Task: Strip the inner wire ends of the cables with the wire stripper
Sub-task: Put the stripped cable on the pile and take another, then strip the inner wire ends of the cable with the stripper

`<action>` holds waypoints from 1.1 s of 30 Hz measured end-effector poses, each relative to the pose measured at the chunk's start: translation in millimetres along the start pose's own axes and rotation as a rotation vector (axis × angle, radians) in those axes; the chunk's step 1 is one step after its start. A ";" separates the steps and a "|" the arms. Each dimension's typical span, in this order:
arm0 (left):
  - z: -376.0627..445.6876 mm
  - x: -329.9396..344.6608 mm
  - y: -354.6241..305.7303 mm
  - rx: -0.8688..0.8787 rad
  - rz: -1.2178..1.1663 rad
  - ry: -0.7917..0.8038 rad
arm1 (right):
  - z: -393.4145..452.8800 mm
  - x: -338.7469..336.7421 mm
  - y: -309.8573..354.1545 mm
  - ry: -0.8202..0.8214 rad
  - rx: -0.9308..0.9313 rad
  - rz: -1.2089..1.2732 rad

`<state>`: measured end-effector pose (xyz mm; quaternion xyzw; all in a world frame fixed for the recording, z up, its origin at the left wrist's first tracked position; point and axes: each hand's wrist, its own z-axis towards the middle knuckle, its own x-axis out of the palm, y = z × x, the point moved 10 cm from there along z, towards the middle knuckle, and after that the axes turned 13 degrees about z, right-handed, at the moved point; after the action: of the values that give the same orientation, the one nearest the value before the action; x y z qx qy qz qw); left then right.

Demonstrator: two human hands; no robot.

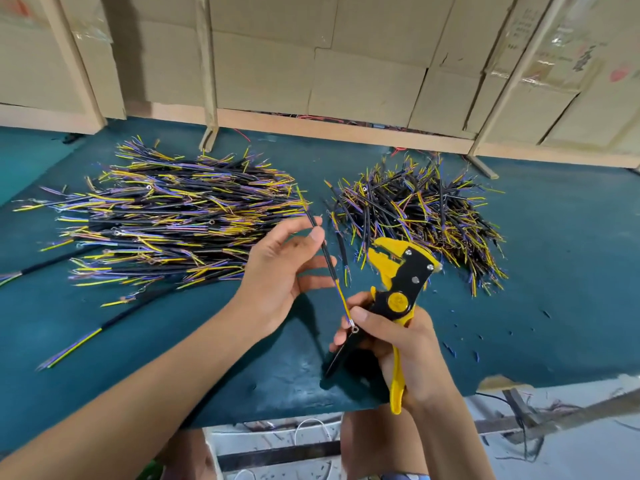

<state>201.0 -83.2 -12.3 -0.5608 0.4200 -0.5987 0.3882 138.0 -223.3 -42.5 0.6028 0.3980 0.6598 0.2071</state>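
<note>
My left hand (277, 268) pinches the cable (327, 261) — it slants down toward my right hand (391, 341), which grips the wire stripper (398, 282) and seemingly pinches the cable's lower end.

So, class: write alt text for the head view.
A left hand pinches a cable while the right hand grips a yellow stripper and the cable's lower end. Two cable piles lie on a teal table.

A teal-covered desk (554, 271) is backed by stacked cardboard boxes (363, 64); wooden posts (207, 71) are leaned against them, and small insulation scraps (450, 348) are scattered on the desk.
</note>
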 end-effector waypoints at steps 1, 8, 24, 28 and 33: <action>-1.2 -0.4 -0.4 0.017 0.011 -0.006 | 0.1 -0.6 0.0 -0.006 -0.001 -0.004; -9.0 26.3 10.2 0.045 0.333 0.275 | -0.5 -5.7 8.2 -0.107 -0.094 0.005; 47.9 -20.6 -54.5 -0.162 0.717 0.016 | -5.0 -4.0 10.7 -0.252 -0.096 0.142; 80.8 -55.8 -122.5 -0.069 1.414 -0.156 | -5.3 -5.6 11.0 -0.251 -0.091 0.120; 87.9 -79.2 -185.1 0.011 2.389 -0.441 | -4.2 -6.3 10.5 -0.235 -0.091 0.118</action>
<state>295.4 49.0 135.6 0.0914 0.5947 0.2430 0.7609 137.3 -235.5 -38.2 0.6881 0.3048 0.6131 0.2402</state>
